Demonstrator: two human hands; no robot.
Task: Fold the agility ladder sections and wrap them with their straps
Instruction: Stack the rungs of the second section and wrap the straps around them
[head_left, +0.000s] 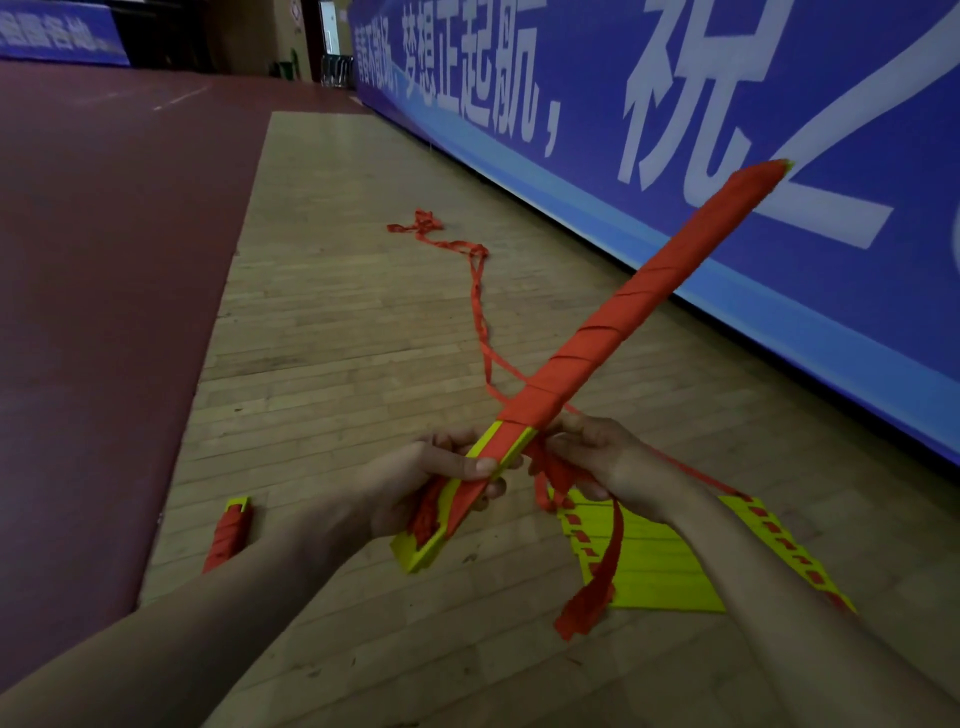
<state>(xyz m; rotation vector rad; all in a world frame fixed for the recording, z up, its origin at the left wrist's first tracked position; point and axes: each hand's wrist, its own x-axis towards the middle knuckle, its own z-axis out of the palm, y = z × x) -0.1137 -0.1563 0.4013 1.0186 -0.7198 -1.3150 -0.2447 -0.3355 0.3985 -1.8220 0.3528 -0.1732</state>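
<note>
A dark red mat (93, 312) borders the wooden floor (337, 338) of a sports hall, where a finished bundle (228, 535), yellow rungs bound in red, lies at the boundary between the two. At centre, a person's left hand (415, 483) grips the lower, still bare yellow end of a folded ladder section (649, 287), thumb on top and fingers curled beneath. The section is held clear of the floor and slants up to the right, most of its length covered in spiralling turns of red webbing. Just beside it, the right hand (602, 457) pinches the red strap (617, 535) close against the section, with fingers curled round it; loose ends of the strap hang below that hand. A further trailing length (480, 291) of red webbing runs away from the section across the boards to a tangle farther off. Under the right forearm, an unfolded ladder portion (660, 566) lies flat on the floor, its yellow rungs packed side by side. A blue banner (883, 322) with large white characters lines the right wall.
</note>
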